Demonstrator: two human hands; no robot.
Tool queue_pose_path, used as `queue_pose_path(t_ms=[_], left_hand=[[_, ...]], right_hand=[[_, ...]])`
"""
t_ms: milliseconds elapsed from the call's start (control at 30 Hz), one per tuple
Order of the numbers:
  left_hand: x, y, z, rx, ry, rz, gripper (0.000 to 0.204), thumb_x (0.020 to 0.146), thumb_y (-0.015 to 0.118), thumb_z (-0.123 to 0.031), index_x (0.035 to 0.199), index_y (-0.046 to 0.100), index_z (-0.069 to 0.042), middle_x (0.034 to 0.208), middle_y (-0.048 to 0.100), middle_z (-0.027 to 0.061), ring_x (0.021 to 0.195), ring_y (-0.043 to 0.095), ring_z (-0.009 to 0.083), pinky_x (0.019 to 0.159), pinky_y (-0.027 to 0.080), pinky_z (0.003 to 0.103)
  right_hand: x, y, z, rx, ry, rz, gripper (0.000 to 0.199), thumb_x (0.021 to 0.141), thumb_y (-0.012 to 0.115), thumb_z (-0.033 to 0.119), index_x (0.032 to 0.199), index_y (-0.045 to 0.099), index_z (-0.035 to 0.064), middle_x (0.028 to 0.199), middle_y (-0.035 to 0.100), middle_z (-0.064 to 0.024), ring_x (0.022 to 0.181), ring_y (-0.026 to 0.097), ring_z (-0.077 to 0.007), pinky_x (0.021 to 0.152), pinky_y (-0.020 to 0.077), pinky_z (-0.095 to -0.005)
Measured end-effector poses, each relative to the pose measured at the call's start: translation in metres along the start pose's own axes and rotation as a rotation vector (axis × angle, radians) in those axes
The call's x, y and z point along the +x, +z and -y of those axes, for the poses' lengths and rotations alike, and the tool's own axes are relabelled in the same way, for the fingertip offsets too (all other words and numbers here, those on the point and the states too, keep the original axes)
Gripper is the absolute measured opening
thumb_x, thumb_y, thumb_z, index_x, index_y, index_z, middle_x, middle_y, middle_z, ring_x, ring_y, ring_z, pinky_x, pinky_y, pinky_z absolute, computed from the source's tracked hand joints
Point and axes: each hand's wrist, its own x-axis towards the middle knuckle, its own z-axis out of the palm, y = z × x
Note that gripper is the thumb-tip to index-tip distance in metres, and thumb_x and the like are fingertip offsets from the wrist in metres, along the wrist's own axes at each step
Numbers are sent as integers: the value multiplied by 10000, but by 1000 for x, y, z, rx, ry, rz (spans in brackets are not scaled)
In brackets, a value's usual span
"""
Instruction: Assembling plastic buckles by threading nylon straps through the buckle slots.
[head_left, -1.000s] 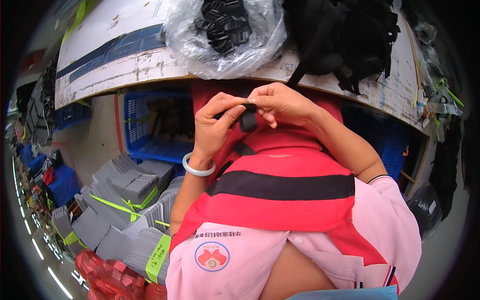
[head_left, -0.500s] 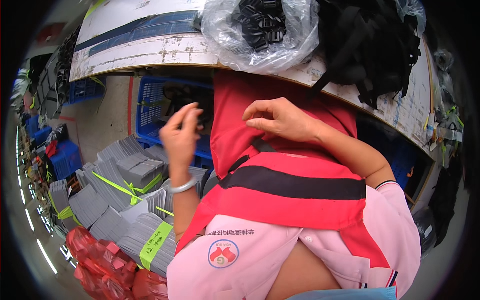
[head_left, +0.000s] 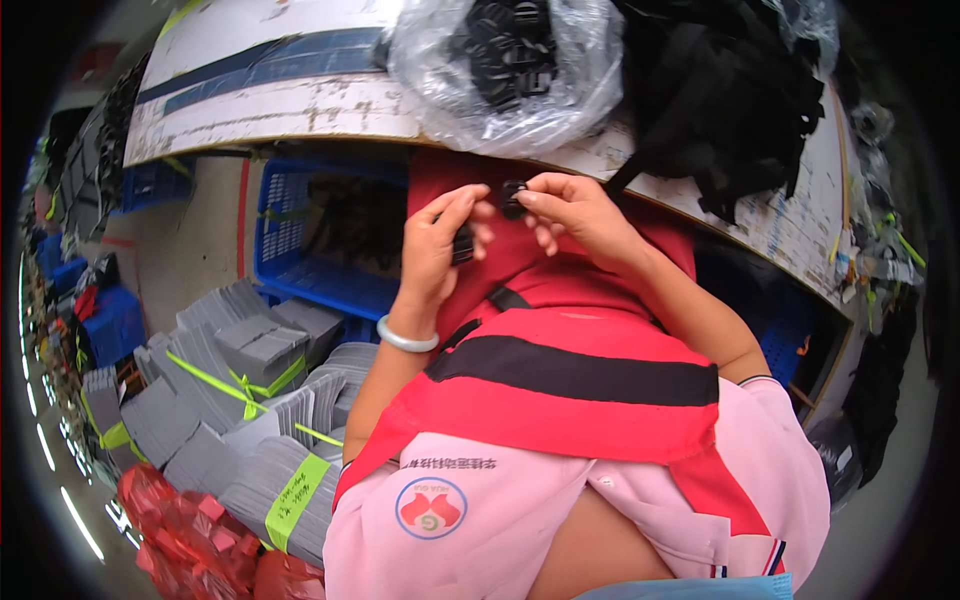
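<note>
Tabletop (head_left: pixel 290 118), hands (head_left: pixel 584 216) holding black pieces (head_left: pixel 510 203), shirt logo (head_left: pixel 431 508), handwritten label (head_left: pixel 297 505)

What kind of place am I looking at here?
Likely a workshop or factory floor: the worktable holds a clear bag of black plastic fittings and a heap of black straps, with green-banded grey stacks nearby.

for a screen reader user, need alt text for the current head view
A person's right hand pinches a small black buckle-like piece, with another black piece in the left hand, over a red apron. Beyond, a clear plastic bag of black buckles and a heap of black straps rest on a white worktable.
</note>
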Motion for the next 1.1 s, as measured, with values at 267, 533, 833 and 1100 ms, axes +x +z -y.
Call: queue_pose_path(t_ms=[267,533,833,1100], left_hand=[[-7,16,6,498,81,174,130,889,678,-95,977,696,-1,669,592,-8,544,536,42,474,406,179],[3,3,9,332,-13,167,155,911,663,-134,971,685,8,698,615,15,545,545,59,468,416,191],[2,19,14,371,107,117,164,922,649,-133,983,690,14,737,611,3,572,553,56,466,423,191],[-2,33,7,555,316,69,128,899,675,-98,957,687,16,727,581,-22,561,505,30,481,371,183]], right_hand=[[-14,-7,-14,-332,-130,-34,139,926,630,190,978,649,62,803,629,-17,702,615,-111,615,510,-255],[-43,-88,7,-2087,-892,-325,278,800,535,154,1064,606,206,1265,469,-21,1293,368,-203,1097,243,-346],[-36,-31,21,-970,-578,-84,230,948,602,226,1010,530,17,798,621,-108,674,609,-251,608,478,-351],[-31,-2,-8,-369,-325,-102,195,1008,493,183,1085,557,15,654,569,-24,563,537,-70,525,434,-225]])
